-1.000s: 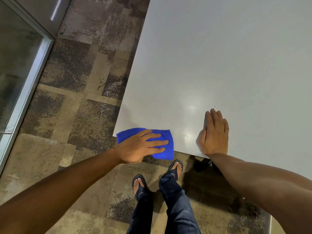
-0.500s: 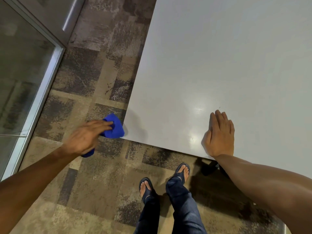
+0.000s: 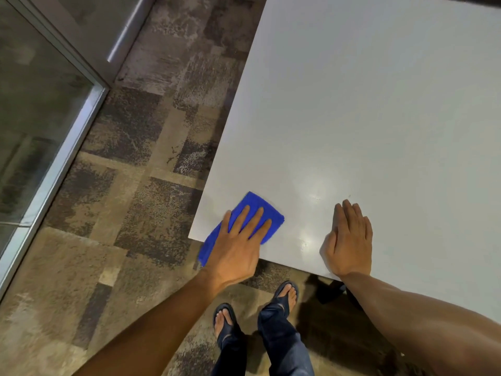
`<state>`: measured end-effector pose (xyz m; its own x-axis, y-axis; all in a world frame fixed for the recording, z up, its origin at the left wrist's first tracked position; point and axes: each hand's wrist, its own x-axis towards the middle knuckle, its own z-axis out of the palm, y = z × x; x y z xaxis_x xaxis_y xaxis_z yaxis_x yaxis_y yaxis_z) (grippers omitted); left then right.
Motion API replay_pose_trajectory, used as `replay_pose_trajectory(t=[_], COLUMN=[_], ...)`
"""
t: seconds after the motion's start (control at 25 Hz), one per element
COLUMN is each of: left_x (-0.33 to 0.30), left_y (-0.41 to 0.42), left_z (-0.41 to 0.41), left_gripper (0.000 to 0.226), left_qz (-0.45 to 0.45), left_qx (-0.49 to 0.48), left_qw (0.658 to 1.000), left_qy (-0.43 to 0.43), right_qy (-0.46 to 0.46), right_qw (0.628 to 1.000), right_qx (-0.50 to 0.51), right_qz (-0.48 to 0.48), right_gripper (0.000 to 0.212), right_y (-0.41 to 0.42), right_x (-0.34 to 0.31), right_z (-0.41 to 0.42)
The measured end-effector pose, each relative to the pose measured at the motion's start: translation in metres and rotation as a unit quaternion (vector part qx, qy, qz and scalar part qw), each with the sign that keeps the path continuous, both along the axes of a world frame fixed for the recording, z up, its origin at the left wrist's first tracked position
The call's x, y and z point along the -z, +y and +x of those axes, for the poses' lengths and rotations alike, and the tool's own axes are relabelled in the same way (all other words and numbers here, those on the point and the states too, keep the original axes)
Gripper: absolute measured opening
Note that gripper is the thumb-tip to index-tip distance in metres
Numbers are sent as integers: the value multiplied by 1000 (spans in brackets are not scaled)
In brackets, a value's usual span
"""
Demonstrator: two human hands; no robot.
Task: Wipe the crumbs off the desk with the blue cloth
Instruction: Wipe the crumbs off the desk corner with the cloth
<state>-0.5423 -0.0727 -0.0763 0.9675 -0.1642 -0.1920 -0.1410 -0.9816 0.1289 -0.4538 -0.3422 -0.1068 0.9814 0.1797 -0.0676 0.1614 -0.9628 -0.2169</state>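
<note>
The blue cloth (image 3: 253,203) lies folded on the near left corner of the white desk (image 3: 366,118), with one end hanging past the desk's front edge. My left hand (image 3: 240,245) presses flat on the cloth, fingers spread and pointing up the desk. My right hand (image 3: 348,241) rests palm down on the desk near the front edge, to the right of the cloth, holding nothing. A tiny dark speck (image 3: 349,196) sits just beyond my right fingertips; no other crumbs are visible.
Patterned brown carpet (image 3: 130,213) lies left of and below the desk. A glass wall with a metal frame (image 3: 62,147) runs along the left. My feet in sandals (image 3: 284,294) stand at the desk's front edge, beside a dark desk leg (image 3: 329,293).
My left hand swept the cloth off the desk's left corner over the floor, then brought it back onto the corner. My right hand stayed put.
</note>
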Motion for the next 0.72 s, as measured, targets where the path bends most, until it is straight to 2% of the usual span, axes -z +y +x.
replay_pose_trajectory(t=[0.12,0.44,0.56,0.72], left_x=[18,25,24,17], left_y=[-3,40,52,63], left_z=[3,42,58,90], left_gripper=[66,65,61,61], left_qz=[28,10,30,36], left_qx=[5,19,-22,-144], left_qw=[1000,1000,999,989], left_qy=[10,-21,-29,1], right_qy=[4,13,15,2], right_qw=[1000,1000,1000,1000], right_qx=[-3,-1,-3,-2], right_qz=[-10,-14,-12,-6], right_gripper=[65,66,66,66], right_y=[1,1,3,2], right_x=[-1,-4,-4,-3], right_z=[0,-1,-1,0])
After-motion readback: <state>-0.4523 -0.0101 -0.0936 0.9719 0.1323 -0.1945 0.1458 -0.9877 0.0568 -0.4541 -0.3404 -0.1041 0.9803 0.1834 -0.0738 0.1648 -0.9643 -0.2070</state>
